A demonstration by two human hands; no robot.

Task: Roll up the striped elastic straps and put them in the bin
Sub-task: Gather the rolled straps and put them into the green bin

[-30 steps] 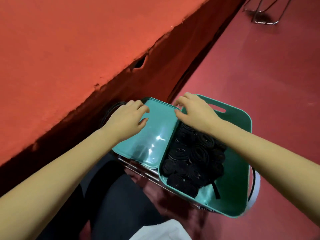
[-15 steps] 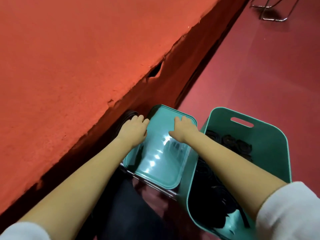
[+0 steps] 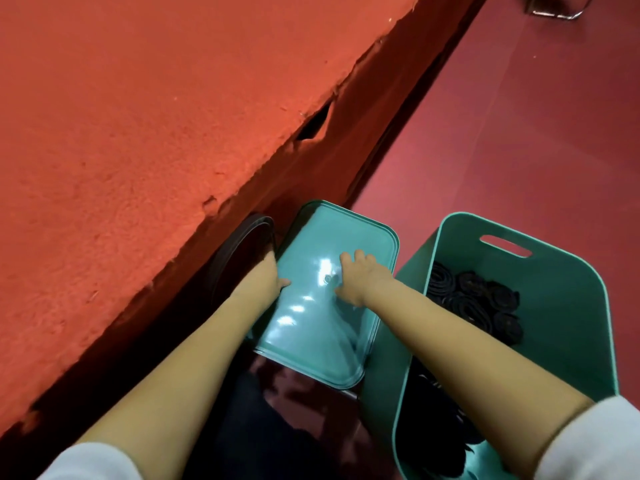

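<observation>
1. The teal bin (image 3: 571, 306) stands at the right, its top uncovered, with the rolled black straps (image 3: 474, 299) heaped inside.
2. A teal lid (image 3: 329, 237) lies just left of it, their edges close.
3. The left hand (image 3: 268, 278) pinches the lid's left edge, thumb on top. The right hand (image 3: 360, 278) rests on the lid, fingers loosely spread.
4. A dark loop (image 3: 242, 244) sits between the lid and the red wall (image 3: 138, 133). The floor (image 3: 519, 133) stretches beyond the bin.

Warm reddish light tints the whole frame, with white glare patches on the glossy lid (image 3: 346, 230) at centre. Deep shadow fills the diagonal strip below the red wall (image 3: 138, 133) and the lower inside of the bin (image 3: 571, 289) at right. The sleeves (image 3: 90, 462) in the bottom corners look soft and stretched.
</observation>
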